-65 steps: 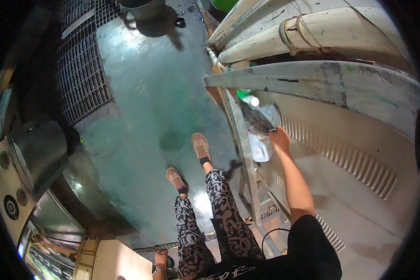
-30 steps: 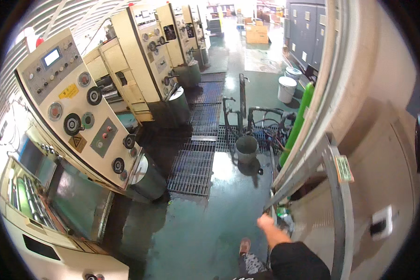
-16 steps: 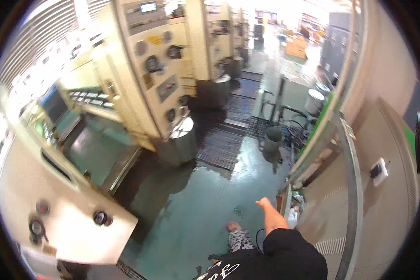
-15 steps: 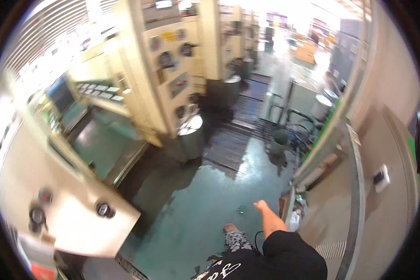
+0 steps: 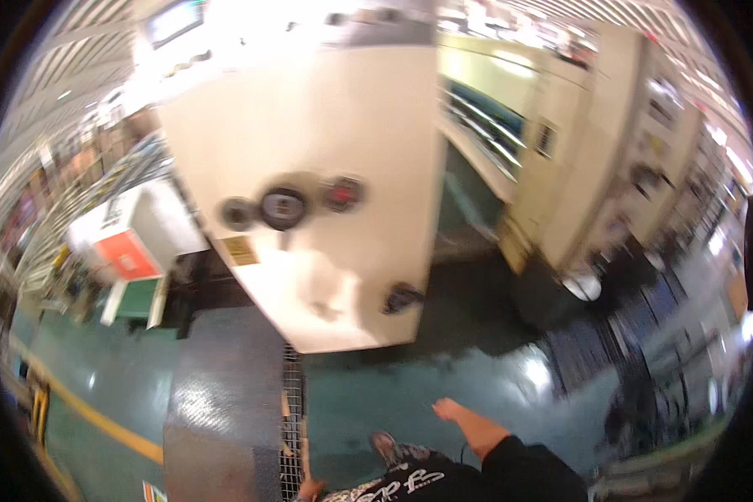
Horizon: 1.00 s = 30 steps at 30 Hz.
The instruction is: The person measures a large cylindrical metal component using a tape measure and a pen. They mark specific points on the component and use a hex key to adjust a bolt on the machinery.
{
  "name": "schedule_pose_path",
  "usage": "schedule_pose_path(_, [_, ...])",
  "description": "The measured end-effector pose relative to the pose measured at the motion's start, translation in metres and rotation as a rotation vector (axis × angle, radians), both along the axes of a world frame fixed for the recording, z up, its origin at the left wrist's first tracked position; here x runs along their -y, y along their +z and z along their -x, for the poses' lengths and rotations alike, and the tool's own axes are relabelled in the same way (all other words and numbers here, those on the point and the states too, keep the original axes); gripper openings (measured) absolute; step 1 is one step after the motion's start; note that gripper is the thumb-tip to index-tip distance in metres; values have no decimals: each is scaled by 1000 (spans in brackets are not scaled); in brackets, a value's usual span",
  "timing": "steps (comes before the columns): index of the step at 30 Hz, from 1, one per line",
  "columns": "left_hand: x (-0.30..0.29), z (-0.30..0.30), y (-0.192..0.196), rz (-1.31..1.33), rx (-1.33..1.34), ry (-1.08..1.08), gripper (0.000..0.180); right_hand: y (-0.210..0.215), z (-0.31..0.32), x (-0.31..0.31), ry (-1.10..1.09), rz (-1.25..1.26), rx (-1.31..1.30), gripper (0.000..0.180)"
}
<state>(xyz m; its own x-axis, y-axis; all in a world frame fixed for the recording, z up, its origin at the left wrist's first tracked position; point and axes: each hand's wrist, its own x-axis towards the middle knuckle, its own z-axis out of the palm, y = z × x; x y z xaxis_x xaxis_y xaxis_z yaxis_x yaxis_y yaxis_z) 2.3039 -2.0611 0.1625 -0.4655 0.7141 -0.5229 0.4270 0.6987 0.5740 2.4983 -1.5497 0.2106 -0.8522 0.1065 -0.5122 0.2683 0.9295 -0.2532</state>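
— Cream machine cabinet (image 5: 309, 167), that is the big thing ahead. Where does it stand against the hands?

— It fills the upper middle of the view, tilted by the lens, with three round dials (image 5: 283, 207) in a row on its front face and a dark knob (image 5: 402, 297) lower on the right. Its lower corner ends above the green floor (image 5: 410, 393), well apart from both hands.

— What is the right hand (image 5: 450, 411) doing?

— It hangs free over the green floor, out in front of a black sleeve (image 5: 527, 468). It holds nothing and touches nothing. The picture is blurred, so I cannot tell whether the fingers are spread or held together.

— And the left hand (image 5: 311, 487)?

— Only a small part shows at the bottom edge, beside a narrow metal grating (image 5: 291, 402) that runs along the floor. Whether it is loose or curled I cannot tell.

— Anything else close by?

— A shoe (image 5: 384, 444) sits on the floor just left of the right hand, above patterned trousers (image 5: 402, 484). A grey floor plate (image 5: 217, 393) lies left of the grating, and a yellow line (image 5: 100, 418) crosses the floor farther left. A white cart with a red panel (image 5: 130, 251) stands at the left, and more cream machines (image 5: 611, 167) line the right side.
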Motion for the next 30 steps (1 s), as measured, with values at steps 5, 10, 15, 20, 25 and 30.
schedule_pose_path(5, [42, 49, 45, 277, 285, 427, 37, 2, 147, 29, -34, 180, 365, 33])
schedule_pose_path(10, [20, 159, 83, 110, 326, 600, 36, 17, 331, 105, -153, 391, 337, 38])
schedule_pose_path(15, [-7, 291, 88, -38, 347, 546, 35, 39, 460, 159, -317, 658, -58, 38])
schedule_pose_path(20, [-24, 420, 115, -81, 422, 341, 34, -24, 387, 149, 10, 27, -196, 35])
schedule_pose_path(25, [-20, 591, 156, -106, 438, 412, 34, -3, 482, 168, -630, 479, 513, 28])
schedule_pose_path(30, [-109, 631, 149, -124, 676, 110, 33, -177, 393, 125, -558, -10, 317, 23])
